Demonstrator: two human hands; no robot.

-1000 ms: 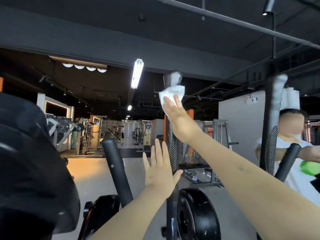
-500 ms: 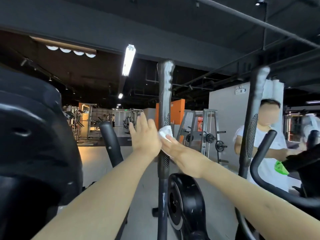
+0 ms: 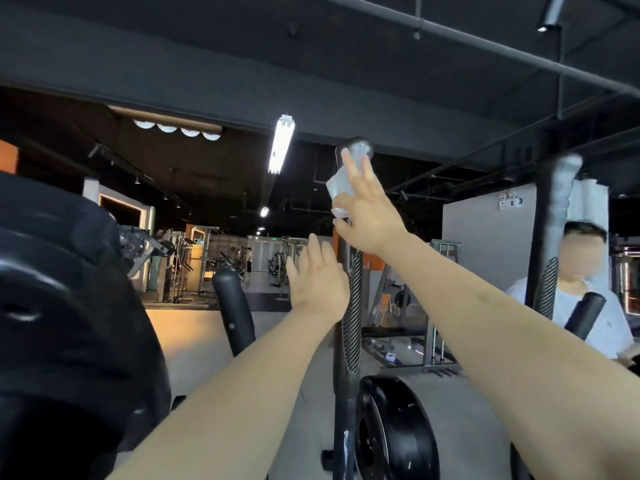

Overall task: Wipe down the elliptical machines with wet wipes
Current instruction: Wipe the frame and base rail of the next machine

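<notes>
Presently: right hand (image 3: 370, 213), fingers splayed, presses wipe (image 3: 337, 184) on upright handle (image 3: 352, 306), its length running below; left hand (image 3: 318, 282) flat, lower, beside.

- A dark ceiling (image 3: 207, 46) filled the upper half; pipes (image 3: 485, 43) crossed it toward 1 o'clock, and a spotlight (image 3: 550, 13) hung near 2.
- A lit tube lamp (image 3: 282, 143) hung at 12 — a row of four round lamps (image 3: 176, 128) glowed at 11.
- The pale floor (image 3: 194, 344) at 8 o'clock caught a warm orange glow.
- Distant gym machines (image 3: 180, 261) stood blurred at 9 to 10 o'clock.
- A grey wall panel (image 3: 485, 244) stood at 3, carrying a small twin-lamp fixture (image 3: 509, 202).
- A metal rack (image 3: 431, 348) stood on the floor at 4 o'clock — a person in a white shirt (image 3: 585, 303) stood further right, at 3.
</notes>
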